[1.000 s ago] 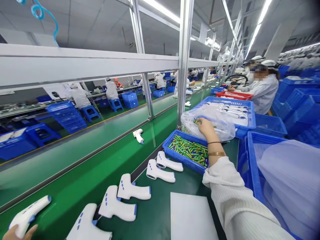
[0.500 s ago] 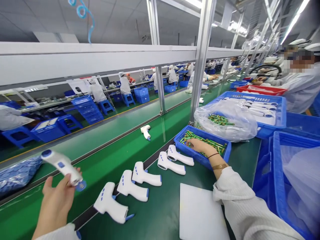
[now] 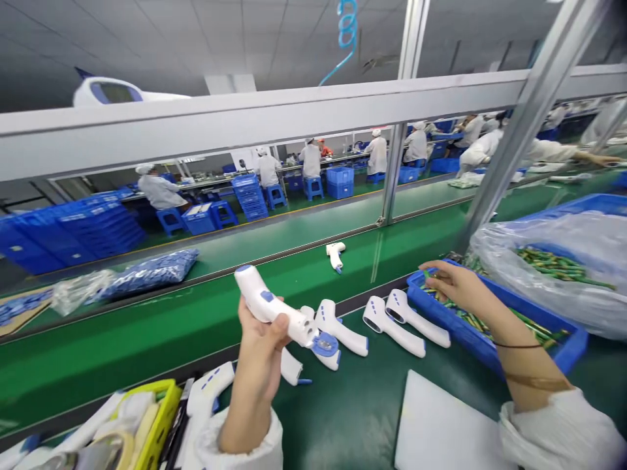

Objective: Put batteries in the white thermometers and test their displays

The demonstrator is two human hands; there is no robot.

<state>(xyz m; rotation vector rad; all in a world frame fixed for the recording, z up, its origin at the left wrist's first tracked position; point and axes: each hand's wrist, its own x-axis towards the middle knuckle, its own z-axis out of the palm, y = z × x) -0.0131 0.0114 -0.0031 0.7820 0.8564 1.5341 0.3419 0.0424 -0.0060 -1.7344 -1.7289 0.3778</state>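
Infrared thermometers (image 3: 340, 329): white with blue trim, lying in a row on the dark green bench (image 3: 353, 418), left of the blue tray (image 3: 455, 320).

Conveyor belt (image 3: 147, 333): bright green, running beyond the tray, with a lone thermometer (image 3: 336, 254) lying on it.

Clear plastic bag (image 3: 494, 251): behind the tray, with green batteries (image 3: 553, 261) showing through it.

White board (image 3: 450, 424): flat on the bench, just in front of the tray.

Yellow caddy (image 3: 161, 411): well left of the tray, at the near edge of my view.

Left hand (image 3: 259, 339): closed around a held thermometer (image 3: 269, 305), lifted clear of the bench, left of the tray. A full wrap like this looks steady.

Right hand (image 3: 455, 287): fingertips (image 3: 428, 273) curled at the tray among the green batteries. I cannot tell whether they have hold of one.

Writing: none legible on the thermometers, batteries or tray.
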